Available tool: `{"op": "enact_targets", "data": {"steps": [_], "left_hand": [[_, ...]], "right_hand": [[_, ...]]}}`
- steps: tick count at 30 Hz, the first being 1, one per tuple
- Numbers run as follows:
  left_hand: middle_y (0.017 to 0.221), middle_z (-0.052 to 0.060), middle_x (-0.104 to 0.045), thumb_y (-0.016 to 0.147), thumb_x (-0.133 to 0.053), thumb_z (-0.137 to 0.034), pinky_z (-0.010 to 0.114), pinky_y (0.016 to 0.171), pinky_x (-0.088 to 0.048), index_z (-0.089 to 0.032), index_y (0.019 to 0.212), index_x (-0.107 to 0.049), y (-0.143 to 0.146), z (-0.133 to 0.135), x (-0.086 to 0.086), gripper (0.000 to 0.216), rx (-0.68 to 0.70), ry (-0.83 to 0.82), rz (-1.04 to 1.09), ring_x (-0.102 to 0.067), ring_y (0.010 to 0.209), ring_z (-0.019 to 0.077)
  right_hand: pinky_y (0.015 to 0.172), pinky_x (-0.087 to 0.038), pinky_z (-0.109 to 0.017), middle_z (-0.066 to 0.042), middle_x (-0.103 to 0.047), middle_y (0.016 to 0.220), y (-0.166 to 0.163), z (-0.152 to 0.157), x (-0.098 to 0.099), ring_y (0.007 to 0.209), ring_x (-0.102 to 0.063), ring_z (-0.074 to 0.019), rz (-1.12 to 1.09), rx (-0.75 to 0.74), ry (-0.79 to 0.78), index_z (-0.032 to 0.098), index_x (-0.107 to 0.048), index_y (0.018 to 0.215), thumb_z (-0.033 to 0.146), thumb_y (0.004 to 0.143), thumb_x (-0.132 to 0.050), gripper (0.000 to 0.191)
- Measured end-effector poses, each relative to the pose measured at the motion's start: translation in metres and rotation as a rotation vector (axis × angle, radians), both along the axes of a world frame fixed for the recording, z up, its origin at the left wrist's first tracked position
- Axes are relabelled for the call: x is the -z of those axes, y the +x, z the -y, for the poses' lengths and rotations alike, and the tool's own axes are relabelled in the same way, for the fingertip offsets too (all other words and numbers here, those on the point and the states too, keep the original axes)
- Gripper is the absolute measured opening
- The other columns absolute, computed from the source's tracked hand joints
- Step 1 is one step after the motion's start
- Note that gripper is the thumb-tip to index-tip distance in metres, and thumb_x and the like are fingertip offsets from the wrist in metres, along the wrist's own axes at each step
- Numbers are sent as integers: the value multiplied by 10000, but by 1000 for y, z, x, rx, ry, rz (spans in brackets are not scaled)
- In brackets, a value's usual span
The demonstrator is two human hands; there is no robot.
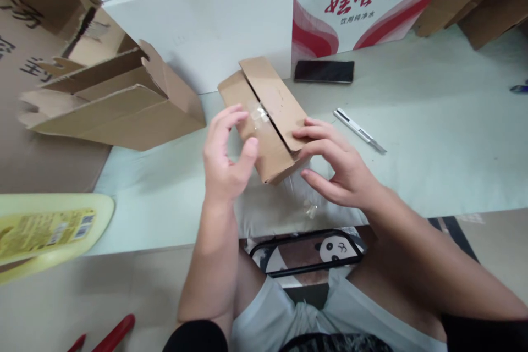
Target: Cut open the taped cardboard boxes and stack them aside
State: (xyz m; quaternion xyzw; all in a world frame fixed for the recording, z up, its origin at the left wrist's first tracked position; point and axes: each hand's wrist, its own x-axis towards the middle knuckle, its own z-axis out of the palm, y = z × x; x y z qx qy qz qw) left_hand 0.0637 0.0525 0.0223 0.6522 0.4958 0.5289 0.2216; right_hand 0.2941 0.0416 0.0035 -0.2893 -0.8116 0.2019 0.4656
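Observation:
A small brown cardboard box (268, 104) lies on the pale table, its top flaps meeting along a seam with a strip of clear tape across it. My left hand (225, 154) is at the box's left side with fingers curled and thumb up against the near left edge; I cannot make out anything between them. My right hand (334, 162) rests on the near right flap, fingers stretched flat and pressing it down.
A utility knife (358, 130) lies right of the box, a dark phone (324, 71) behind it. A larger open carton (115, 104) sits at left. A white box (214, 16) and a red-printed carton (363, 0) stand behind. A yellow-green container (49, 231) is near left.

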Motion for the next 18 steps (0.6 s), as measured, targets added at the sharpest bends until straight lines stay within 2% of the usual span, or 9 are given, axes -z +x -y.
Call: {"op": "enact_targets", "data": {"steps": [3, 8, 14, 16, 18], "left_hand": [[1453, 97, -580, 799, -760, -586, 554, 1275, -273, -264, 1195, -684, 10, 4, -5, 516, 39, -72, -137, -428, 1478, 367], [1514, 127, -511, 859, -682, -601, 546, 1259, -304, -257, 1309, -636, 10, 7, -2, 569, 62, -28, -239, -437, 1471, 354], [1534, 97, -530, 879, -677, -513, 580, 1317, -137, -258, 1277, -666, 8, 11, -4, 472, 74, -22, -325, -382, 1523, 352], [1514, 83, -560, 870, -697, -455, 592, 1320, -124, -260, 1238, -684, 7, 14, -11, 417, 95, -64, -313, -403, 1513, 355], [1480, 76, -597, 852, -719, -397, 603, 1318, -145, -260, 1189, -702, 6, 18, -19, 364, 127, -115, -295, -437, 1493, 358]], "right_hand": [[1183, -434, -609, -94, -679, 1278, 2, -1, 1, 1328, -584, -323, -24, 75, 6, 292, -621, 1207, 283, 900, -650, 308], [1195, -413, -625, -94, -682, 1297, 4, -4, 5, 1356, -567, -340, 63, 114, -5, 290, -627, 1297, 343, 917, -614, 384], [1113, -513, -536, -110, -719, 1263, 6, 0, -2, 1375, -568, -323, 13, -8, -69, 234, -604, 1328, 345, 933, -611, 410], [1071, -544, -494, -96, -743, 1198, 7, 3, -7, 1281, -627, -291, -27, -59, -62, 230, -626, 1270, 317, 930, -623, 351], [962, -594, -427, -76, -763, 1088, 7, 4, -14, 1108, -687, -240, -82, -130, -80, 223, -642, 1197, 269, 930, -626, 272]]}}
